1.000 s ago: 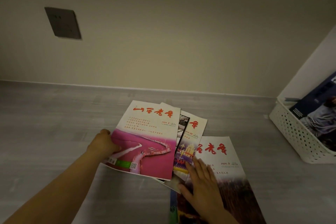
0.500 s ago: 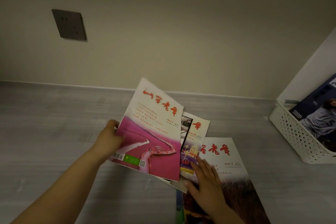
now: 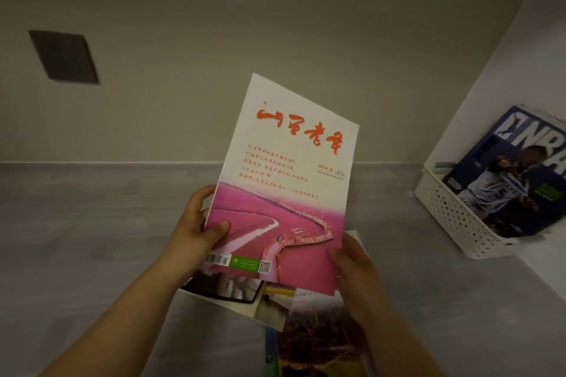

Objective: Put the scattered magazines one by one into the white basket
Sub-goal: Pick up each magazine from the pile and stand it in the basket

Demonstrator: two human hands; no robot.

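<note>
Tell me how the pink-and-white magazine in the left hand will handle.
The pink-and-white printed magazine is probably light: the left hand holds it tilted up by one edge. It stands nearly flat, so likely only mildly floppy. Its smooth cover may slip.

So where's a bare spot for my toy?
Bare grey floor: left of the left hand up to the beige wall, and between the pink-covered magazine and the white perforated plastic basket. Crowded under the right hand: overlapping magazines.
</note>
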